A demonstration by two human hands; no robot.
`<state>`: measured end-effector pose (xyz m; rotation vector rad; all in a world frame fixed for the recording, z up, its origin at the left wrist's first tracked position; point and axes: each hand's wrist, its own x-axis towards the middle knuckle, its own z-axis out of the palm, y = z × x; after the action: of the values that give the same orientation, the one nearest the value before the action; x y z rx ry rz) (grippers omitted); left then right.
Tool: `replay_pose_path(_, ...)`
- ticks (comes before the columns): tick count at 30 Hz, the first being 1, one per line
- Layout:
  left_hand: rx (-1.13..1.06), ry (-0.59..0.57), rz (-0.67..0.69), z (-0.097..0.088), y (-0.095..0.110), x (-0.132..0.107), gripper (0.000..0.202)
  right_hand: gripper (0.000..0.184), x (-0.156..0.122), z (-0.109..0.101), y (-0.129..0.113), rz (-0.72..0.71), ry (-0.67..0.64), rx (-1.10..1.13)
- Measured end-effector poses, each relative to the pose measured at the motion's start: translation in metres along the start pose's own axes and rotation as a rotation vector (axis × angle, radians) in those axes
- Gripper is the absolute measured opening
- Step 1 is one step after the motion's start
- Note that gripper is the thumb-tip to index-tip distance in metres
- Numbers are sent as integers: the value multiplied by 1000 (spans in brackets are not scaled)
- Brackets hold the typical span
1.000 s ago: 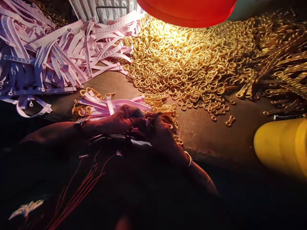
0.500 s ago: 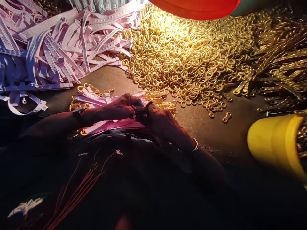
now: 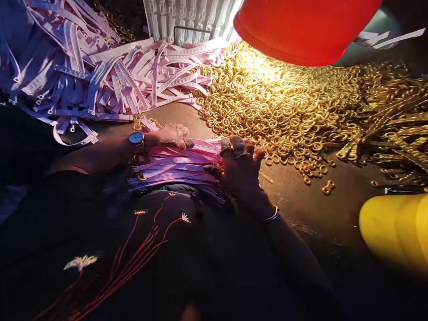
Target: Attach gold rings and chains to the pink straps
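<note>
A bundle of narrow pink straps point(image 3: 177, 162) lies in front of my body, its strips running side by side. My left hand point(image 3: 172, 135) rests along the far edge of the bundle, fingers stretched out and the thumb darkly wrapped; a watch point(image 3: 136, 138) is on that wrist. At the bundle's right end, my right hand point(image 3: 242, 171) lies over the strap ends with thumb and fingers apart. Wraps cover some of its fingers, and a bangle point(image 3: 273, 214) circles the wrist. Gold rings point(image 3: 137, 122) show near the bundle's left end, partly hidden by my left hand.
Loose pink straps point(image 3: 110, 78) are heaped at the back left. A large pile of gold rings point(image 3: 267, 102) spreads behind my hands, with twisted gold pieces point(image 3: 401, 120) to its right. A red lampshade point(image 3: 301, 31) hangs above. A yellow container point(image 3: 391, 227) lies at right.
My hands were together over the middle of the bundle; now they are apart, the left along its far edge and the right at its right end. The view has shifted, showing more at the top.
</note>
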<state>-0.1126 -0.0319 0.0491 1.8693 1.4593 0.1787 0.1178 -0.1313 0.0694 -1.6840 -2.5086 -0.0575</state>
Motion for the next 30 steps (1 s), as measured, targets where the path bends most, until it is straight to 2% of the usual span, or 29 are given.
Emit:
replay_pose_path(2, -51, 32, 25, 4, -4, -5, 33, 57, 0, 11, -5, -37, -2, -8)
replay_pose_path(5, -203, 90, 31, 0, -7, -13, 37, 51, 1, 27, 3, -79, -10, 5)
replay_pose_path(9, -144, -11, -13, -5, -14, -21, 40, 49, 6, 37, 24, -101, 18, 52)
replay_pose_path(12, -151, 14, 34, -1, -22, -25, 37, 48, 11, 33, 28, -97, 14, 58)
replay_pose_path(15, -120, 53, 139, 5, -29, -26, 38, 53, 6, 18, 15, -45, 61, 71)
replay_pose_path(18, 146, -55, 125, 4, -29, -26, 50, 52, -15, 2, -7, -35, 118, 282)
replay_pose_path(20, 388, -154, 104, 0, -25, -26, 65, 45, -36, -1, -21, -91, 15, 553)
replay_pose_path(23, 612, -229, 114, -5, -17, -29, 77, 49, -66, 12, -37, -94, -307, 897)
replay_pose_path(26, 675, -208, 138, -7, -12, -35, 84, 58, -85, 32, -46, 61, -525, 1079)
replay_pose_path(30, 666, -165, 168, -9, -9, -38, 82, 60, -96, 40, -56, 209, -673, 1171)
